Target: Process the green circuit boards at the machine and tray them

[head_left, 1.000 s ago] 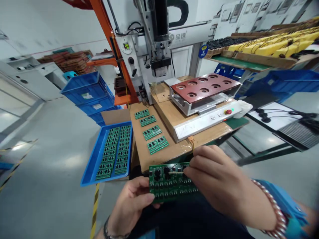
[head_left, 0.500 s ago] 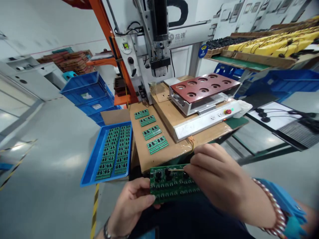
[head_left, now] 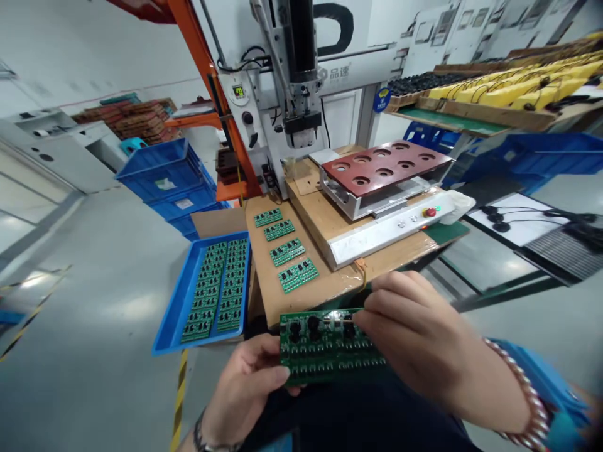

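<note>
My left hand grips the left end of a green circuit board, thumb on top and fingers underneath. Several round black components stand along the board's far half, with rows of small parts nearer me. Over the board's right side, my right hand pinches a thin light-coloured stick. The stick points left, its tip beside a black component. My right hand hides the board's right end.
Several green boards lie in a column on the brown bench. A blue tray at left holds rows of boards. Behind stands a machine with a red-brown plate full of round recesses. Stacked blue crates stand back left.
The board and both hands have shifted slightly, the board a little left and my right hand a little right. Both grips stay the same.
</note>
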The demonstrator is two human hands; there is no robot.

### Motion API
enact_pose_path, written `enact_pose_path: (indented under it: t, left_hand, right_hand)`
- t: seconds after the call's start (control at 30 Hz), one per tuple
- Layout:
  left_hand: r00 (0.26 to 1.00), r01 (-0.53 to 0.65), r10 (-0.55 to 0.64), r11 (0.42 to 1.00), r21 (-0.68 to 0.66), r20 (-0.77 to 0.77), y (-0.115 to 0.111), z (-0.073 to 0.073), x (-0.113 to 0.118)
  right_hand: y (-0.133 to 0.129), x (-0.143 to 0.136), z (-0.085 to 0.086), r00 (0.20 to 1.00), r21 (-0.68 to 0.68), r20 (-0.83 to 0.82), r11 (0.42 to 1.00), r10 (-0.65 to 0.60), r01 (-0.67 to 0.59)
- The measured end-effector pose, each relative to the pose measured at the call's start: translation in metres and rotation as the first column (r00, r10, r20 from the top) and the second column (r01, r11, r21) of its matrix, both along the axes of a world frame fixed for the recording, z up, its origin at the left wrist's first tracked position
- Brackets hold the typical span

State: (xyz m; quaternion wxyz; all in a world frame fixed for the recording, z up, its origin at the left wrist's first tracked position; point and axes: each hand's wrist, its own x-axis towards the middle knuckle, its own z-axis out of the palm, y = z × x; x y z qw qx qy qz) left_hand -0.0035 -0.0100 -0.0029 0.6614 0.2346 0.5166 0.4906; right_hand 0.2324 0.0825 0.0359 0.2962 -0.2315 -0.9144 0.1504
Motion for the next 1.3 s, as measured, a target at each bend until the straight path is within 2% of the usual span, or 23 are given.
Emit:
enact_pose_path:
  t: [0.37,1.3]
  left_hand:
    - [1.0,0.008,-0.008,1.0,-0.012,0.011,0.0017,0.005,0.0012]
    - [1.0,-0.019,0.019,1.0,0.0,0.016,0.0025,0.0034,0.0026]
  right_hand:
    - [0.0032,-0.0013,0.0011,1.0,0.008,-0.011,1.0,0.003,-0.003]
    - [-0.004,-0.0049,-0.0013,0.999,0.017,-0.027,0.999,0.045,-0.045]
